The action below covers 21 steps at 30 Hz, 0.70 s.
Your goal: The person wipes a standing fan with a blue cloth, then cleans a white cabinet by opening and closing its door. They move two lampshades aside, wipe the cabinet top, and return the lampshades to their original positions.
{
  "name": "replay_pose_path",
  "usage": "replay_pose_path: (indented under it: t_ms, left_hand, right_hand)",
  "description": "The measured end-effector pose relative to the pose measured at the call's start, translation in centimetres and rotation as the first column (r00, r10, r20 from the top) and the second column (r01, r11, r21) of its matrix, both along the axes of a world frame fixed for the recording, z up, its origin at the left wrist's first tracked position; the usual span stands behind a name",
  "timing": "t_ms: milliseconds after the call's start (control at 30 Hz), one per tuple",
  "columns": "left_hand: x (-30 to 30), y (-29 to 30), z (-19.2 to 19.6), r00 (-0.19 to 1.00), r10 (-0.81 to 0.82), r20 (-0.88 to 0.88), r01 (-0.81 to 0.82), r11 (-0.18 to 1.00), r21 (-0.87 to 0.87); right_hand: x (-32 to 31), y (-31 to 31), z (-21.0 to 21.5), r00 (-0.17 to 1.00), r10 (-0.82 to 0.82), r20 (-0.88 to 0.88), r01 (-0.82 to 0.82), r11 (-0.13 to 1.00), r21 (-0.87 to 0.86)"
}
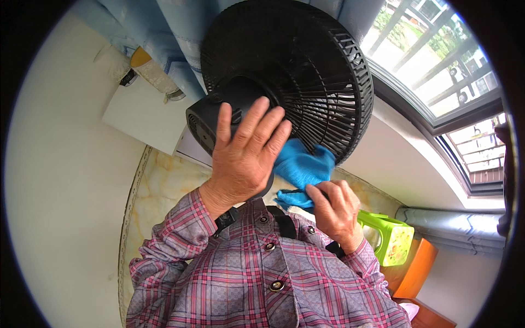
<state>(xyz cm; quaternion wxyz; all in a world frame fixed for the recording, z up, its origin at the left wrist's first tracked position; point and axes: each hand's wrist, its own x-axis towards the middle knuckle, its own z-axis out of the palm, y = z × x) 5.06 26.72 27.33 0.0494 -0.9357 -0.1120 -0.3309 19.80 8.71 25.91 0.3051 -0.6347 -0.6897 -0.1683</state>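
Note:
A black electric fan (pixel 295 60) stands in front of me, its round ribbed grille tilted and the motor housing turned toward me. My left hand (pixel 246 147) lies over the housing with its fingers stretched out and nothing in its grasp. Lower and to the right, my right hand (pixel 336 210) has its fingers closed on a blue cloth (pixel 303 167). The upper part of the cloth reaches the lower edge of the fan's grille, next to my left fingers. The fan's lower part is mostly hidden behind my left hand and wrist.
Beyond the fan hangs a light blue curtain (pixel 180 27). A white cabinet (pixel 142 115) bearing a cylindrical container (pixel 153 71) is at the left. On the right are a barred window (pixel 432 60), a green plastic stool (pixel 391 238) and an orange-brown wooden piece (pixel 415 268).

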Motion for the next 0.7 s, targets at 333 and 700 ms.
replay_pose_path:
  t_ms: [333,700]
  left_hand:
    - [2.9,-0.2,0.0,0.993,-0.112,-0.026,0.109,0.989,-0.096]
    - [4.6,-1.2,-2.3,0.977,-0.167,-0.133,0.134,0.965,-0.227]
  right_hand:
    - [5.5,-1.6,-2.9,0.931,-0.329,-0.158,0.347,0.932,0.106]
    - [5.3,-2.9,-1.5,0.837,-0.31,-0.45,0.458,0.847,0.269]
